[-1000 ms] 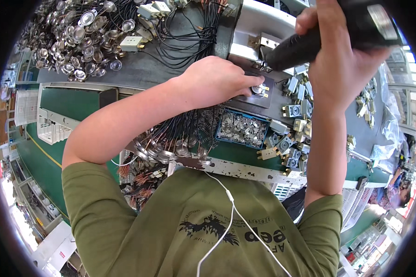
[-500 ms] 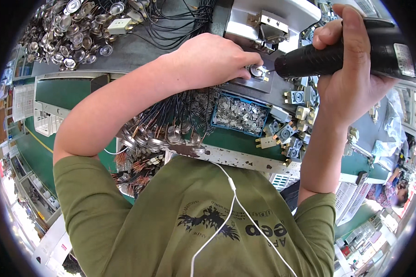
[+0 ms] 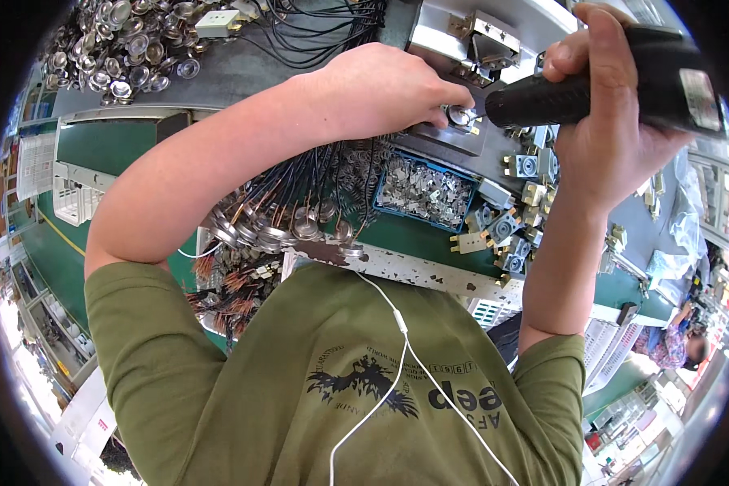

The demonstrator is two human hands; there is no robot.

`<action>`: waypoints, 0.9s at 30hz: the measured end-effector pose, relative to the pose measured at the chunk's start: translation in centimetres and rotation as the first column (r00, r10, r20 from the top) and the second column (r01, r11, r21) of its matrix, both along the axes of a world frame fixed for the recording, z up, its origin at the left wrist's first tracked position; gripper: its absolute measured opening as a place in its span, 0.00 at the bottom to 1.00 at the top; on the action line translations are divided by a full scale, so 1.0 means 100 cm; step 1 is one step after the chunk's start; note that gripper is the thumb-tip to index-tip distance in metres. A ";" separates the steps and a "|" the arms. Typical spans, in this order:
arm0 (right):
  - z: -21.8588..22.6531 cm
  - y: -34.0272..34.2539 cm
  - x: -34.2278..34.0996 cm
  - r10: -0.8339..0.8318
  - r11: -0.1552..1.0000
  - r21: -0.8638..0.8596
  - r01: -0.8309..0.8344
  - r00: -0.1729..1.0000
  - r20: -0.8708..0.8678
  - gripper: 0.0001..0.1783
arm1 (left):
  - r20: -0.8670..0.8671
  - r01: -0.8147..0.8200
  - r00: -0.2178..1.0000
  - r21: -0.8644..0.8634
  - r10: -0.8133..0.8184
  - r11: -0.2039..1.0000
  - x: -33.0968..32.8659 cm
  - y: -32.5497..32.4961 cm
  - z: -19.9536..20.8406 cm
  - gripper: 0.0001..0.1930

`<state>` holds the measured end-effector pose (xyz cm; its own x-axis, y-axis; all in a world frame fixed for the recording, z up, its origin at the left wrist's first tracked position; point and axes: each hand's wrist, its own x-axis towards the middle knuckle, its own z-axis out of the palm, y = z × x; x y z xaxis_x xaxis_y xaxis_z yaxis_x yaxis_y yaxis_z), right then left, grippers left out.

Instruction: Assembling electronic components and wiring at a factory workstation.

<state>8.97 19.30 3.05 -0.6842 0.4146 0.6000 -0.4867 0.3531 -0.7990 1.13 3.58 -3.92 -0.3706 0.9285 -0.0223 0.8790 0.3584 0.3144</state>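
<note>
My left hand (image 3: 401, 91) reaches over the bench and pinches a small round metal part (image 3: 459, 116) with its fingertips, at a metal block (image 3: 462, 142). My right hand (image 3: 611, 105) is wrapped round a black electric screwdriver (image 3: 535, 100), held nearly level and pointing left. The screwdriver's thin bit meets or almost meets the round part; contact is too small to make out. Just beyond both hands is a metal fixture (image 3: 490, 44). Nearer to me sits a blue tray (image 3: 378, 188) of small metal pieces.
Many metal cups (image 3: 130, 49) are heaped at the far left, beside black cables (image 3: 316, 36). Wired round parts (image 3: 275, 231) lie along the chipped white bench edge (image 3: 413, 271). Pale switch-like blocks (image 3: 506, 227) crowd the right. Another person (image 3: 668, 344) is at the far right.
The whole view has shifted slightly. Both hands keep their grips, the left on the round part and the right on the screwdriver, with the bit still at the part.
</note>
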 end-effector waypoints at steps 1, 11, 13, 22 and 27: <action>0.000 -0.002 0.000 0.012 1.000 -0.024 -0.014 0.999 -0.050 0.09 | 0.020 -0.008 1.000 -0.011 0.008 1.000 0.001 0.000 0.002 0.16; -0.016 0.032 0.004 0.186 0.980 -0.075 -0.182 0.982 0.045 0.09 | 0.161 0.116 0.981 -0.056 -0.105 0.992 -0.005 0.004 0.031 0.13; -0.019 0.030 0.001 0.267 0.959 -0.108 -0.262 0.963 0.033 0.09 | 0.106 0.143 0.985 -0.067 -0.135 0.988 -0.008 -0.004 0.024 0.16; -0.022 0.045 -0.006 0.470 0.870 -0.171 -0.462 0.883 0.008 0.09 | 0.086 0.163 0.983 -0.007 -0.162 0.987 -0.003 -0.007 0.018 0.19; -0.026 0.068 -0.009 0.561 0.808 -0.206 -0.552 0.828 -0.017 0.09 | 0.073 0.161 0.986 -0.161 -0.151 0.974 -0.003 0.001 0.032 0.20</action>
<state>8.12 26.11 0.45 -0.8559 0.0590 0.5137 -0.5168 -0.1314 -0.8460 0.79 3.68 -0.74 -0.2147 0.9563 -0.1984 0.9095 0.2698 0.3162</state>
